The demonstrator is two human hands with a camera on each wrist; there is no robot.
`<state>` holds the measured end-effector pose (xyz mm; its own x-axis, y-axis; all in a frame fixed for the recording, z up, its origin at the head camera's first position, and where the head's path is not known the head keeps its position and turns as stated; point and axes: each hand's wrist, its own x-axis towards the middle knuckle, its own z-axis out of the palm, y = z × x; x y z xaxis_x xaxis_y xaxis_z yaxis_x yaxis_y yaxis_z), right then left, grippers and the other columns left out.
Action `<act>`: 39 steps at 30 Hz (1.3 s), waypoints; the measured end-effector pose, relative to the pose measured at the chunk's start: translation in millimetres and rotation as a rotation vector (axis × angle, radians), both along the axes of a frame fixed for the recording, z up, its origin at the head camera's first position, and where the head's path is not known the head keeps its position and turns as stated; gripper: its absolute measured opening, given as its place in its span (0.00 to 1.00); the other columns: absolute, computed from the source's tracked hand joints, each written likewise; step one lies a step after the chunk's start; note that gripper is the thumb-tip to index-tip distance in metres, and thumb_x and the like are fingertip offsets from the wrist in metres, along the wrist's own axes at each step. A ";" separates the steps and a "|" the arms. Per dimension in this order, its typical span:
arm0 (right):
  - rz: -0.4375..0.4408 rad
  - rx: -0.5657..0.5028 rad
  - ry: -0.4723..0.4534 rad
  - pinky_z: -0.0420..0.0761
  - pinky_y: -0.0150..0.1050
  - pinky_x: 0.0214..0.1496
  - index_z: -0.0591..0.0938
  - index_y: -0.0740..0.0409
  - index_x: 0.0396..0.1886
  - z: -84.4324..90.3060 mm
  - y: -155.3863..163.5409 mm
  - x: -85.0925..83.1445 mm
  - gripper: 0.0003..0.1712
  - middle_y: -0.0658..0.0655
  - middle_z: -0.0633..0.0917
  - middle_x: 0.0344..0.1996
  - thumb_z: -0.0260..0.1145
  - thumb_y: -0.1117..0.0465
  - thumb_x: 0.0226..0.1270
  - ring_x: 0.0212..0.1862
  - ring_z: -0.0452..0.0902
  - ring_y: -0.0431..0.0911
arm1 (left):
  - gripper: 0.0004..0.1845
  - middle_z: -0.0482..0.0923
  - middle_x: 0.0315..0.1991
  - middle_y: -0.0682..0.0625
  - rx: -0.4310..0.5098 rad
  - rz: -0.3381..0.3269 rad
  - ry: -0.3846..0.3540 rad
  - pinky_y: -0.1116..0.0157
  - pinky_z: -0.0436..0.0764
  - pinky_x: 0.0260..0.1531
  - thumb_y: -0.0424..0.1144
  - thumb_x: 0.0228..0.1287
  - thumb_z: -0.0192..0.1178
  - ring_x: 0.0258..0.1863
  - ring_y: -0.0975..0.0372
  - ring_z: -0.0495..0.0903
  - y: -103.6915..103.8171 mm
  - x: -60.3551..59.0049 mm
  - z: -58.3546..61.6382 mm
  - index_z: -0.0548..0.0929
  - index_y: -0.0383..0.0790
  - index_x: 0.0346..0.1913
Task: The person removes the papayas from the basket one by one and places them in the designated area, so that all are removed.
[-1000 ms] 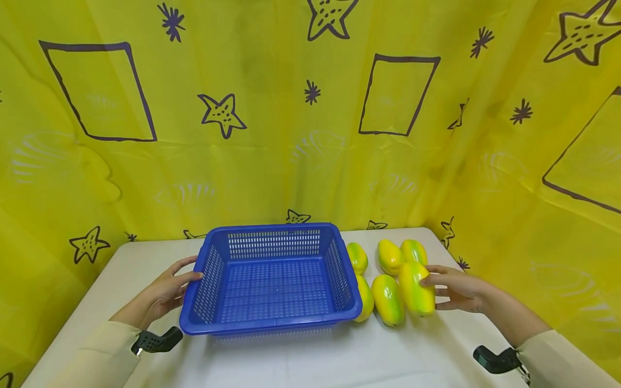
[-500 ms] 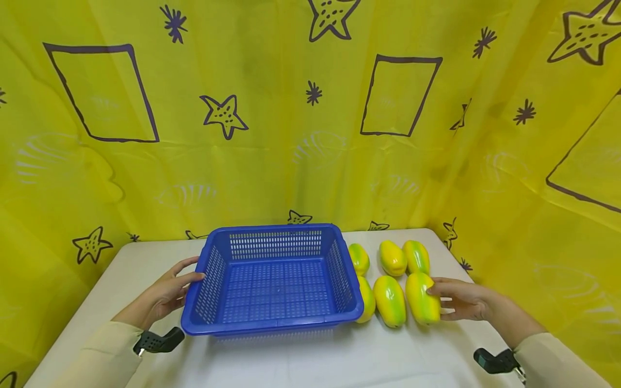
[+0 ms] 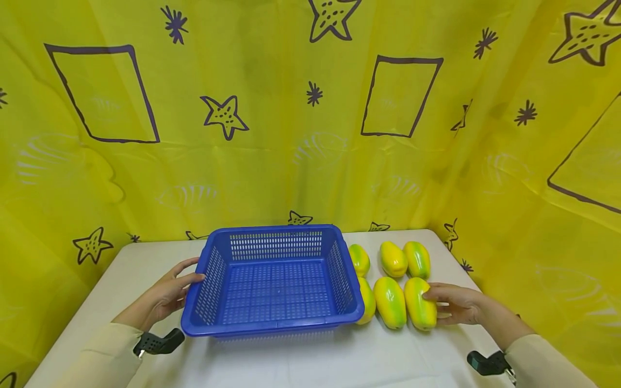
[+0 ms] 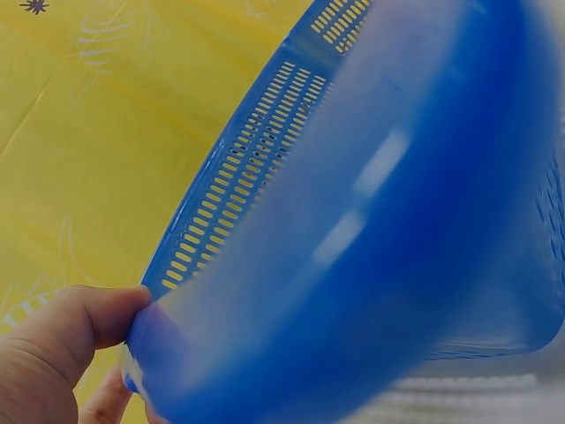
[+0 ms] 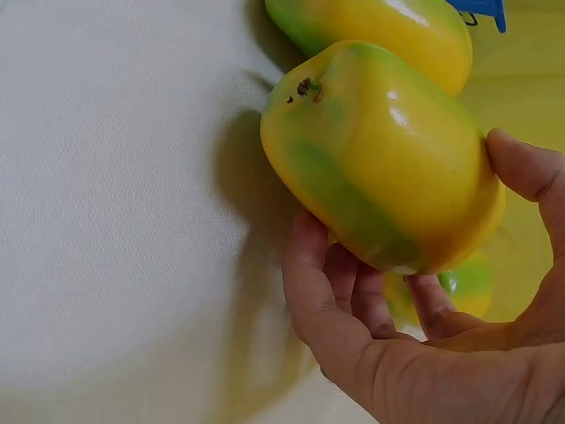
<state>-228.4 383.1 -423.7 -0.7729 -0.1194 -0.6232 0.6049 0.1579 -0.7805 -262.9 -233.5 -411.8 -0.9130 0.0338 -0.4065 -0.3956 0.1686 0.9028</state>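
Note:
A blue plastic basket (image 3: 274, 326) with slotted walls sits in the middle of the white table, tilted towards me. My left hand (image 3: 167, 293) grips its left rim (image 4: 163, 322), with the thumb on top and the other fingers partly hidden behind. At the right, a glossy yellow-green papaya (image 3: 421, 310) is held by my right hand (image 3: 458, 303). In the right wrist view the thumb presses one side of this papaya (image 5: 388, 168), and the curled fingertips touch the other. Another papaya (image 3: 390, 303) lies just left of it, at the same height in the row.
Several more papayas lie by the basket's right side: one (image 3: 359, 260) at the back, one (image 3: 366, 302) partly hidden by the rim, and two (image 3: 393, 260) (image 3: 417, 260) behind the front row. A yellow patterned curtain (image 3: 291, 161) hangs behind the white table (image 3: 310, 361).
My right hand has brought the papaya down and towards me, to the right end of the front row. The left hand and the basket have stayed nearly still.

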 end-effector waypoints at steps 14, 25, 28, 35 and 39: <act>-0.019 0.030 -0.001 0.74 0.58 0.63 0.44 0.69 0.76 -6.6 -0.7 -5.0 0.46 0.71 0.56 0.64 0.59 0.57 0.71 0.61 0.61 0.62 | 0.46 0.80 0.47 0.47 0.009 0.002 0.009 0.63 0.86 0.39 0.43 0.68 0.62 0.37 0.59 0.84 0.3 1.2 -0.6 0.43 0.47 0.79; -0.046 0.040 0.011 0.77 0.52 0.61 0.51 0.71 0.74 -5.6 2.6 -2.5 0.42 0.70 0.59 0.61 0.60 0.57 0.70 0.58 0.64 0.60 | 0.45 0.79 0.49 0.45 0.027 -0.008 0.012 0.60 0.87 0.40 0.41 0.69 0.60 0.38 0.58 0.84 -1.0 0.7 -1.0 0.44 0.46 0.79; -0.051 0.051 0.015 0.77 0.52 0.61 0.51 0.72 0.74 -4.6 3.6 -2.7 0.43 0.70 0.59 0.61 0.61 0.57 0.70 0.59 0.64 0.60 | 0.45 0.78 0.48 0.45 0.032 -0.007 0.008 0.60 0.87 0.40 0.41 0.69 0.60 0.37 0.59 0.83 -1.8 1.4 -0.7 0.44 0.46 0.79; -0.032 0.078 0.035 0.77 0.51 0.62 0.55 0.72 0.74 1.5 12.3 -2.5 0.41 0.65 0.70 0.58 0.62 0.58 0.70 0.58 0.68 0.59 | 0.45 0.75 0.55 0.38 0.024 0.000 0.010 0.58 0.87 0.41 0.42 0.69 0.60 0.39 0.58 0.83 -1.0 1.5 -1.7 0.43 0.46 0.79; -0.006 0.092 0.054 0.78 0.50 0.62 0.58 0.70 0.73 13.6 22.3 -1.7 0.38 0.58 0.75 0.54 0.61 0.59 0.71 0.56 0.71 0.55 | 0.44 0.69 0.62 0.31 0.001 -0.017 0.017 0.58 0.86 0.43 0.42 0.70 0.59 0.42 0.57 0.83 0.4 -0.4 -1.8 0.43 0.46 0.79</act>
<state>-230.1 405.4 -410.2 -0.8062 -0.0588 -0.5887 0.5635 0.2270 -0.7944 -263.3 -233.1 -413.7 -0.9192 0.0503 -0.3905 -0.3770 0.1740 0.9097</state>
